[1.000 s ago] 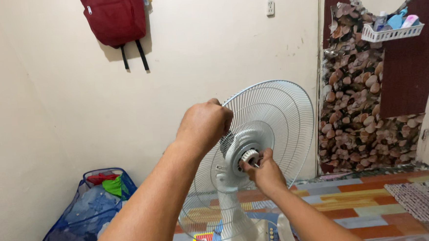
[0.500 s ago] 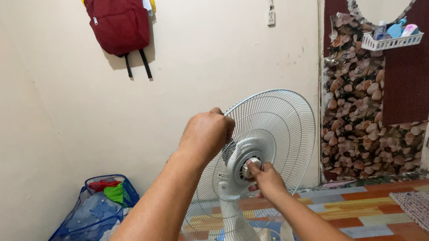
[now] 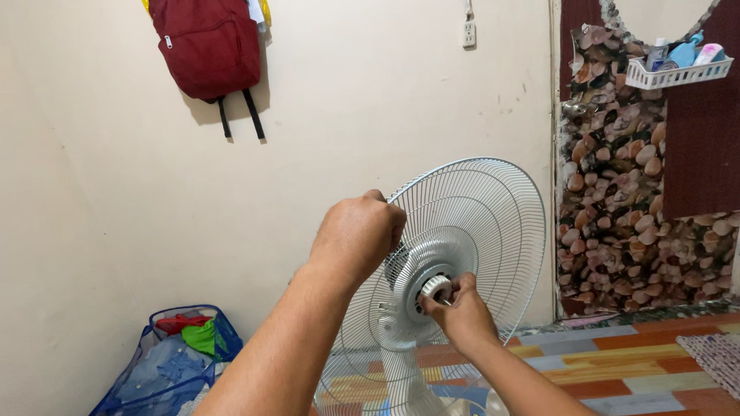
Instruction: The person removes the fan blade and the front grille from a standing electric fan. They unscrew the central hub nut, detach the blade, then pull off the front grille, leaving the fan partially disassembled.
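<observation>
Two hands are busy: our left hand [image 3: 356, 231] grips the fan guard [image 3: 489, 219] rim, our right hand [image 3: 460, 309] pinches the white nut [image 3: 436, 287], which we think needs steady twisting.

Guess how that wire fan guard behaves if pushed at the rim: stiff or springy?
Wire fan guard: thin spokes, so likely light and springy at the rim. The left hand grips its edge, the right hand the hub nut; unsteadied, it would probably wobble.

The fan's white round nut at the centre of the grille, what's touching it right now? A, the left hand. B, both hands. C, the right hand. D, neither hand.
C: the right hand has its fingers pinched on the white nut, while the left hand grips the wire grille at its upper rim.
</observation>
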